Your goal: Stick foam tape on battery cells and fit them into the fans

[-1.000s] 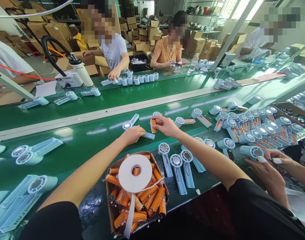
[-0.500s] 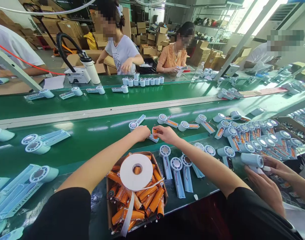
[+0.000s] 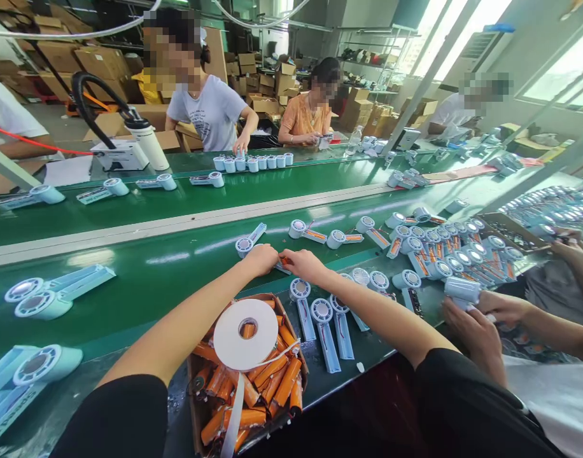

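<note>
My left hand (image 3: 263, 260) is closed, fingers bent down over the green belt; what it grips is hidden behind its knuckles. My right hand (image 3: 305, 264) almost touches it and pinches an orange battery (image 3: 284, 260), mostly covered by the fingers. Below the two hands, part of a light-blue fan handle (image 3: 282, 270) shows. Just left of my left hand lies a light-blue handheld fan housing (image 3: 244, 245). Nearer me stands a cardboard box (image 3: 305, 375) full of orange batteries (image 3: 286, 383), with a roll of white tape (image 3: 229, 343) on top.
Open fan housings (image 3: 322, 312) lie right of the box, and many with batteries (image 3: 432, 238) crowd further right. A co-worker's hands (image 3: 482, 324) hold a fan there. More housings (image 3: 46, 299) lie at left. Across the belt (image 3: 129, 222), people sit behind a row of fan heads (image 3: 253, 163).
The view has swung right, so most things appear shifted left. My hands have come closer together, with the battery nearer my left hand. A co-worker across has reached down to the row of fan heads.
</note>
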A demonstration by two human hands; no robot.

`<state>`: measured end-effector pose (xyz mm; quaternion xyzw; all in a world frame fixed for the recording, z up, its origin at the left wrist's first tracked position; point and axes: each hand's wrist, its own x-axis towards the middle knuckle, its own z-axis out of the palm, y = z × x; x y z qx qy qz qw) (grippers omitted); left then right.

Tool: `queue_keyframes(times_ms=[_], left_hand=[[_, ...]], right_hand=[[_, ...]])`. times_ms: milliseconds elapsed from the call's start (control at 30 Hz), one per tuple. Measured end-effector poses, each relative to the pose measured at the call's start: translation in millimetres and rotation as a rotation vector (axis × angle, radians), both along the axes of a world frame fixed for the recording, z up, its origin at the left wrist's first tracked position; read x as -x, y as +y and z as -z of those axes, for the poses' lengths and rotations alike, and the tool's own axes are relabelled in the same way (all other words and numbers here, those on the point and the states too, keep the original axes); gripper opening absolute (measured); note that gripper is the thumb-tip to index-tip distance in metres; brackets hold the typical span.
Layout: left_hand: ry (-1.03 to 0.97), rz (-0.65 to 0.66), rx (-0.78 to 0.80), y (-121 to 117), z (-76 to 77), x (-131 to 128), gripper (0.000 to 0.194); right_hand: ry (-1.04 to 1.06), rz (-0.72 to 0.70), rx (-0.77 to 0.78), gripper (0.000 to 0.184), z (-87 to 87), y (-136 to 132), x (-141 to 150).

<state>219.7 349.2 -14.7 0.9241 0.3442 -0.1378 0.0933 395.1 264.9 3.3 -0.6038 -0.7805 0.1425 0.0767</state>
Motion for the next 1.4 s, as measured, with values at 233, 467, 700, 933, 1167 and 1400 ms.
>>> queue_keyframes(times_ms=[233, 467, 700, 933, 1167, 1400], left_hand=[[-0.088, -0.032, 0.101, 13.5, -22.9, -2.5, 0.025], [-0.294, -0.217, 0.091, 5.6, -19.1, -7.8, 0.037], [-0.371, -0.291, 0.112, -3.1, -30.2, -25.6, 0.032], [-0.421, -0.041, 0.271, -78.5, -89.6, 66.5, 0.047], [-0.481, -0.052, 0.22, -200.6, -85.9, 180.6, 0.054], [-1.281, -0.721, -0.095, -280.9, -50.6, 242.2, 0.062]], right_hand=[[-0.034, 0.032, 0.008, 0.039, -8.8, -1.6, -7.9], [-0.075, -0.027, 0.021, 0.032, 2.0, 9.6, -5.5], [0.109, -0.157, -0.036, 0.014, 20.6, 34.1, 0.6], [0.358, -0.102, -0.205, 0.008, 12.8, 27.6, -31.5], [0.343, -0.146, -0.173, 0.024, -47.6, -48.5, 2.1], [0.335, -0.485, 0.073, 0.024, -72.3, -97.9, 88.5]])
